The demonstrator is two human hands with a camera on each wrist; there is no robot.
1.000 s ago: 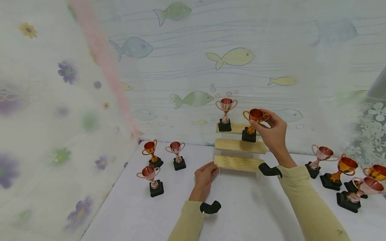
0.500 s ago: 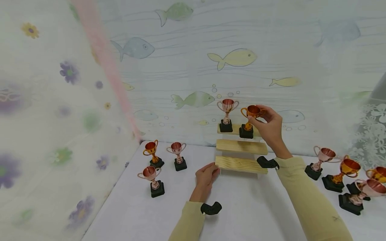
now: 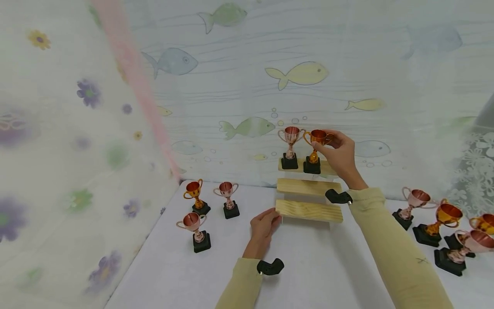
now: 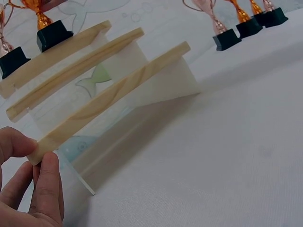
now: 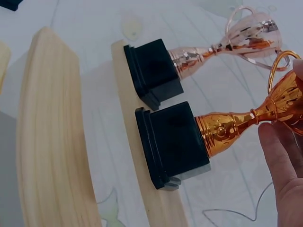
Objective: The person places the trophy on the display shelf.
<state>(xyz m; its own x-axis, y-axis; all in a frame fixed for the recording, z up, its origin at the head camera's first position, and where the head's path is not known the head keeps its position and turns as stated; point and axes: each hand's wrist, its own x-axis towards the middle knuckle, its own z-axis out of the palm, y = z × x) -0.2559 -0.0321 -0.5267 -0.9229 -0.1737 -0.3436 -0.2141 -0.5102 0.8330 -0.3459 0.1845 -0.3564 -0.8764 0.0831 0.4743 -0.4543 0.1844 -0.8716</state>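
Note:
A three-tier wooden stand (image 3: 308, 211) with clear side panels stands by the back wall. My left hand (image 3: 264, 228) pinches the left end of its lowest step (image 4: 111, 97), thumb above and fingers below. On the top step (image 5: 125, 90) a rose-gold trophy (image 3: 289, 159) stands upright at the left. Close on its right is a gold trophy (image 3: 311, 164), its cup held in the fingers of my right hand (image 3: 341, 158). The gold trophy's black base (image 5: 175, 142) is at the top step; in the right wrist view it appears to sit on it.
Two rose-gold trophies (image 3: 230, 206) and a gold one (image 3: 197, 197) stand on the white table at the left. Several more trophies, including a gold one (image 3: 444, 216), stand at the right. A fish-print curtain (image 3: 231, 86) hangs behind.
My right hand has carried the gold trophy left and back, from the right part of the top step to beside the rose-gold trophy. My left hand keeps its pinch on the lowest step.

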